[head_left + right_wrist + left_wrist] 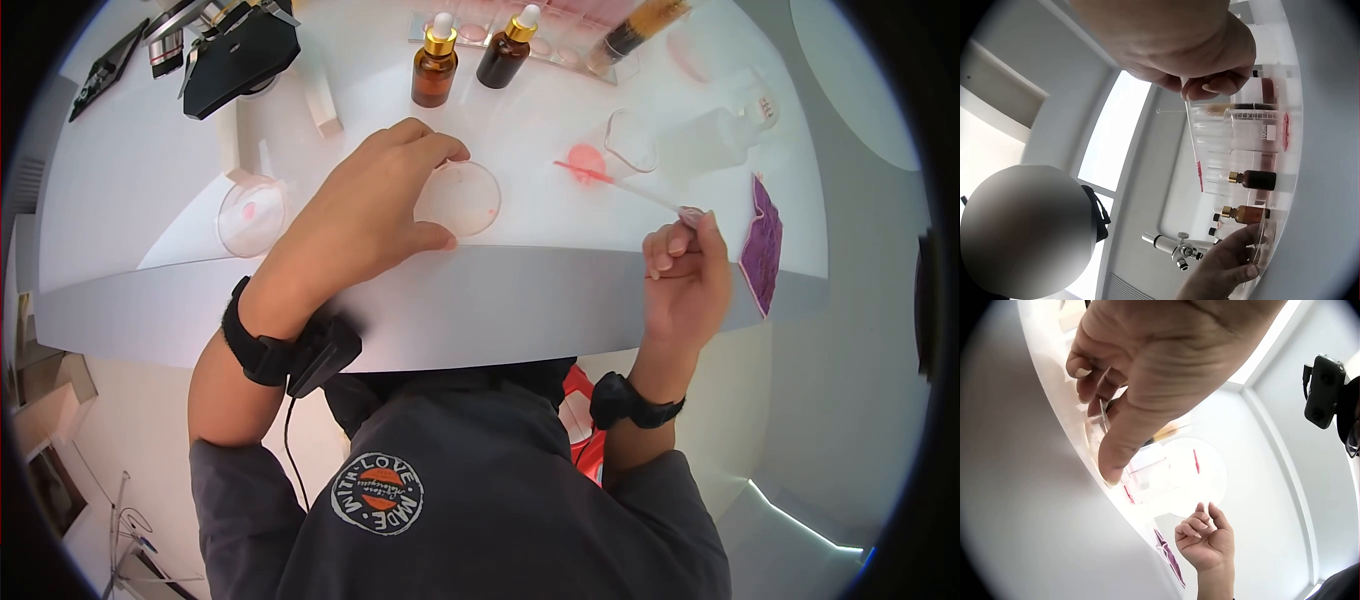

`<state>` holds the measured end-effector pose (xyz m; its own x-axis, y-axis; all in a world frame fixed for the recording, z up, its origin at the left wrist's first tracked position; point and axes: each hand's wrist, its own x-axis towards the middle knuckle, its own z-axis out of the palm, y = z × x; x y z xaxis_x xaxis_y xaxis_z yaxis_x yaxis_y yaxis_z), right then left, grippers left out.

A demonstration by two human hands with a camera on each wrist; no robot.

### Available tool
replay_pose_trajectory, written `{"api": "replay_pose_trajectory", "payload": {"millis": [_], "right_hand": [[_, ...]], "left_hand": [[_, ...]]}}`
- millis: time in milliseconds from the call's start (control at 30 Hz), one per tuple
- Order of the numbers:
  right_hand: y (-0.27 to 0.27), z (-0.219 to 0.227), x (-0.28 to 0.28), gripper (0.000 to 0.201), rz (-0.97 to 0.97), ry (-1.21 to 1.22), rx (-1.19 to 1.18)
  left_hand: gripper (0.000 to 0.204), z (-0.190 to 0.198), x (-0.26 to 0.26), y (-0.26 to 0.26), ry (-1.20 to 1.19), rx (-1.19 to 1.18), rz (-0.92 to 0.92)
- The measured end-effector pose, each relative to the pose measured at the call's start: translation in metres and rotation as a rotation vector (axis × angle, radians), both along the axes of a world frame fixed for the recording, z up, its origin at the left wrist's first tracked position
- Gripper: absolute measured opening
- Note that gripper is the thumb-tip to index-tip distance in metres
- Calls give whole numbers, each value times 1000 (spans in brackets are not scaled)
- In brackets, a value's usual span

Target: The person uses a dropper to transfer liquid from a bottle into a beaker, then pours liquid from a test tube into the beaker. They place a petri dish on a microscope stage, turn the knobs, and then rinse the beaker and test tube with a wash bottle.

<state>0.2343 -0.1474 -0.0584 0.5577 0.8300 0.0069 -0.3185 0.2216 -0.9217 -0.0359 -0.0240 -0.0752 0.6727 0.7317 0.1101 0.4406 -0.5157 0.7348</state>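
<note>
My left hand (365,205) grips a clear round petri dish (470,198) near the table's front edge, thumb on the near side and fingers on the far side. In the left wrist view the fingers hide most of the dish. Held up at the right, my right hand (692,275) pinches a thin clear pipette (635,190) with red in its tip. That tip points left, over the red bottom of a glass beaker (612,150) in the head view. The right wrist view shows the same pipette (1192,137) hanging from the fingers, red end down, apart from the beaker (1254,131).
A second petri dish (235,230) with a pink spot lies at the left, below a microscope (240,60). Two dropper bottles (433,75) stand at the back before a rack (570,60). A clear bottle (715,140) and a purple leaf (762,245) are at the right.
</note>
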Motion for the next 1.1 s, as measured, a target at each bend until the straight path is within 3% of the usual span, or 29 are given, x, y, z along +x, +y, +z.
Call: {"api": "replay_pose_trajectory", "payload": {"millis": [300, 1100], "right_hand": [[4, -17, -34, 22, 6, -57, -69], [1, -28, -33, 24, 14, -209, -35]], "left_hand": [[61, 5, 2, -2, 27, -11, 11], [63, 8, 6, -8, 48, 69, 22]]}}
